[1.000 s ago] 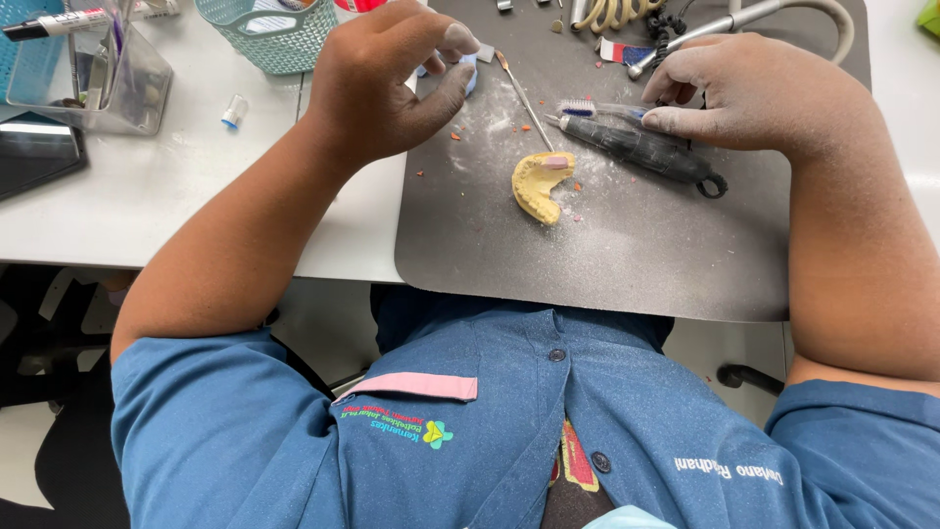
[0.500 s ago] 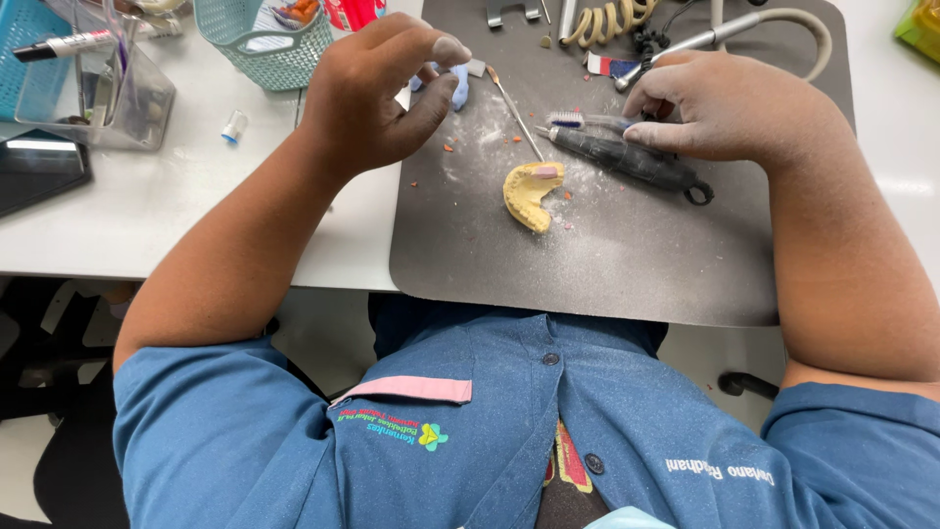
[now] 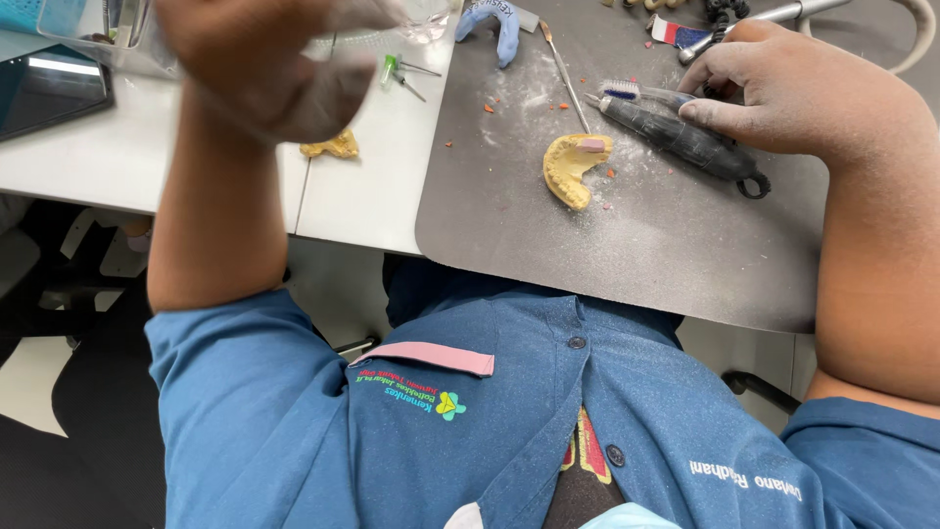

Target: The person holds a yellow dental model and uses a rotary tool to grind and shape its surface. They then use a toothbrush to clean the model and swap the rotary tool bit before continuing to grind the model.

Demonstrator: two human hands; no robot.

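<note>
1. I see a white surface [image 3: 362,201] across the upper half of the frame, with a dark grey mat [image 3: 636,245] laid over its right part; the mat's near edge hangs over toward the blue shirt [image 3: 470,421] that fills the bottom of the frame.
2. Nearest on the mat, at centre, lies a yellow dental cast [image 3: 575,167], horseshoe-shaped, with a pink patch on its upper end and white dust and orange crumbs around it.
3. Just right of it lies a black handpiece [image 3: 676,142], slanting from upper left to lower right, with a ring at its lower end. My right hand [image 3: 793,93] rests on it, fingers laid over its upper side in a loose grasp.
4. A small brush [image 3: 627,90] lies just above the handpiece tip, and a thin metal tool [image 3: 566,73] slants beside it.
5. On the bare surface, left of the mat, sits a small yellow fragment [image 3: 333,147].
6. My left hand [image 3: 264,64] is raised at the upper left, blurred; fingers curled, but I cannot tell whether it holds anything.
7. Farthest, at the top edge, lie a blue tray [image 3: 494,24] and a clear box [image 3: 108,39].
</note>
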